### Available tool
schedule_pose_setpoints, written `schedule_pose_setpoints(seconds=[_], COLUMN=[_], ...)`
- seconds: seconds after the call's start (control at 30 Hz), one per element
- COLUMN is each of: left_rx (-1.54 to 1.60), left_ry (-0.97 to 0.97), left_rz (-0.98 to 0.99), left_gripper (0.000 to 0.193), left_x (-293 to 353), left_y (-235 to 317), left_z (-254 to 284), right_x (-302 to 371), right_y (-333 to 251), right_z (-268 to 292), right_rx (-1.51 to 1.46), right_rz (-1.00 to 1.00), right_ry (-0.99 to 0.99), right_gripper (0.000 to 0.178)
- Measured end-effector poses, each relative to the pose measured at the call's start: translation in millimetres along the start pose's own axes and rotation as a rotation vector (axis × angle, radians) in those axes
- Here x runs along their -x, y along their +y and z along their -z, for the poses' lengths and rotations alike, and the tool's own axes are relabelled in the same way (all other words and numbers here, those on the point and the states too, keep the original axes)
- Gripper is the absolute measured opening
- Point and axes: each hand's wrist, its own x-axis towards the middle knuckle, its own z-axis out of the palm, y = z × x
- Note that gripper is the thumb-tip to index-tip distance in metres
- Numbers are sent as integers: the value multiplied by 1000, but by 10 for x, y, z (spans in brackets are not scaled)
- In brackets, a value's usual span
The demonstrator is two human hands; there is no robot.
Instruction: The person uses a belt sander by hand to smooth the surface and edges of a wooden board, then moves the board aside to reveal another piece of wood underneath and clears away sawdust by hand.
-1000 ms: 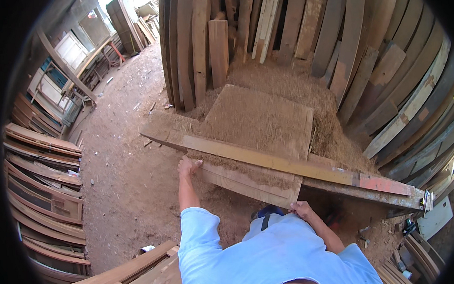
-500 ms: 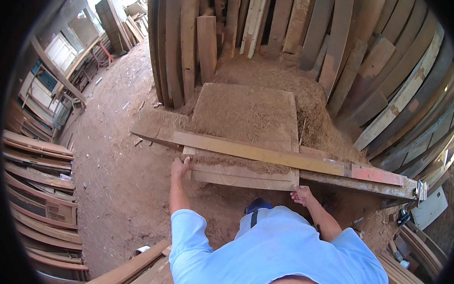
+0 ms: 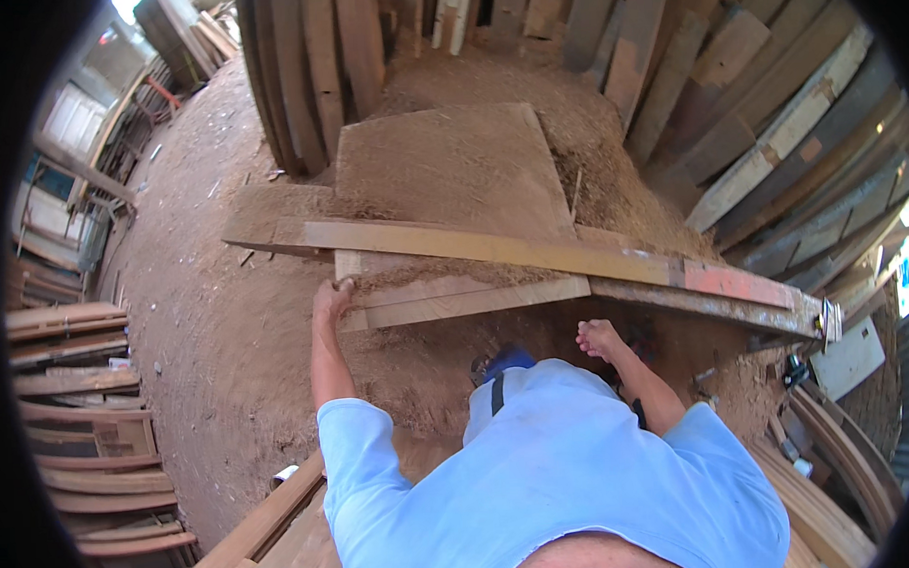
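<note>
A pale wooden panel (image 3: 445,300), strewn with shavings, juts toward me from under a long yellow-painted beam (image 3: 493,245). My left hand (image 3: 333,296) grips the panel's left near corner, its fingers closed at the edge. Off the panel's right corner, a little nearer my body, my right hand (image 3: 599,337) hangs in the air with curled fingers and nothing visible in it. Beyond the beam lies a broad dusty board (image 3: 441,169); whether it is one piece with the panel is hidden by the beam.
The beam's red-painted right end (image 3: 737,283) reaches a metal clamp-like fitting (image 3: 828,319). Tall planks (image 3: 302,79) lean at the back and right. Sawdust covers the floor (image 3: 199,283). Stacked wooden frames (image 3: 89,417) lie at left, with more boards (image 3: 268,526) near my body.
My right hand has let go of the panel's right corner and come away from it. The left hand keeps its grip. The whole view has shifted, with the scene sliding up and left.
</note>
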Motion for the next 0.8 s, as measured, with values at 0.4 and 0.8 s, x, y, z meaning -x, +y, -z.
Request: schedule_pose_setpoints(seconds=[0.4,0.8], left_rx=[199,855], left_ry=[331,2], left_rz=[159,361], left_gripper=[67,63], left_x=[857,359], left_y=[457,392], left_z=[-1296,-1188], right_x=[36,-146], right_y=[370,1041], right_z=[-133,344], right_rx=[60,670], right_rz=[19,206], right_ry=[26,256], right_gripper=[31,39])
